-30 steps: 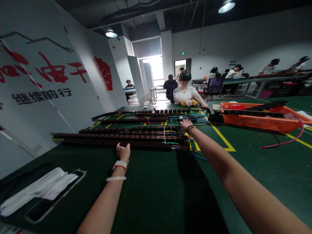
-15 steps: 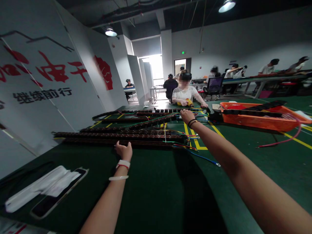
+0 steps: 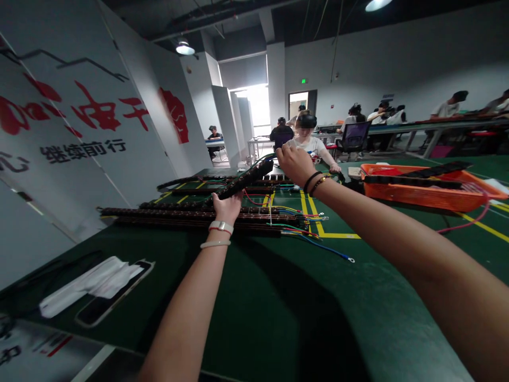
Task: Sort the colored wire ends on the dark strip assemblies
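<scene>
Right grip [image 3: 295, 162] now higher, closed on wires [image 3: 270, 156] at the dark strip [image 3: 248, 179]; it slants off bench [image 3: 246, 318], left of that grip. Left grip [image 3: 228, 208] now meets it, finger closure unclear; likely two-handed support.

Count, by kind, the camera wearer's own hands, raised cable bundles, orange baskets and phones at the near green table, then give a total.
Wearer's hands: 2 (left hand, right hand)
Raised cable bundle: 1
Orange basket: 1
Phone: 1
Total: 5
</scene>
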`<state>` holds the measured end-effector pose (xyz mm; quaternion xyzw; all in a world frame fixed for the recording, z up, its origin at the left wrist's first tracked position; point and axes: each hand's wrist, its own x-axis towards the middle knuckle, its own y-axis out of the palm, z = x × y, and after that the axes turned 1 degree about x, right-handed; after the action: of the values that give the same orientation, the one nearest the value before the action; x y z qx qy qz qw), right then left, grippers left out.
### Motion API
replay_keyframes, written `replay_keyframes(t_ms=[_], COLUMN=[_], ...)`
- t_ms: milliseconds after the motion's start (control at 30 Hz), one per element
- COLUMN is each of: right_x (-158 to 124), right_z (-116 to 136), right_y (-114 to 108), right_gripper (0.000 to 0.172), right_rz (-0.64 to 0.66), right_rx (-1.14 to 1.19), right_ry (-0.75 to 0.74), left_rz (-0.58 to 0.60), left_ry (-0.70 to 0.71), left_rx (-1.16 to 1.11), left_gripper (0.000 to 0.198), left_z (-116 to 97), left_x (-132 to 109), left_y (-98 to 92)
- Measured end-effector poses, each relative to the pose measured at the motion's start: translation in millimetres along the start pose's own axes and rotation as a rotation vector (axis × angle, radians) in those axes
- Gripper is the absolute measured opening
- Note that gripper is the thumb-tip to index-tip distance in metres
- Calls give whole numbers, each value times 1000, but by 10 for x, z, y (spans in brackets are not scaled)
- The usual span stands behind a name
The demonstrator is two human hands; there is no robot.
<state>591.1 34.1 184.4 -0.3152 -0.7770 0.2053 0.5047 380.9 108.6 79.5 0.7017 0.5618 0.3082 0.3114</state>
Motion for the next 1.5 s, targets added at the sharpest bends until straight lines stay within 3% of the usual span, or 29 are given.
replay_keyframes(t_ms=[200,400,600,967,1233,1367,1500], right_x=[-355,-612,-745,-769,-857,-864,-907], right_z=[145,241,244,392,696,810,834], right_y=[-91,-75,-23,-71,-109,-147,-208], right_gripper=[34,31,28,30,26,24,24], right_rz=[26,93,92,15,57,16,-3], right_rx=[29,112,147,305,423,476,506], right_ry=[-4,55,120,167,154,173,185], left_rz=[-74,-23,-42,72,187,222,197], left_ry=[-4,58,139,234,279,290,300], left_rx=[-120,-155,-178,-109,-28,4,49], left_gripper=[69,65,50,45,43,41,40], left_z=[-4,79,-13,-407,-881,-1067,-1117], left_x=[-8,-75,-68,-188,-300,-423,-622], left_y=[-27,31,77,173,229,320,369])
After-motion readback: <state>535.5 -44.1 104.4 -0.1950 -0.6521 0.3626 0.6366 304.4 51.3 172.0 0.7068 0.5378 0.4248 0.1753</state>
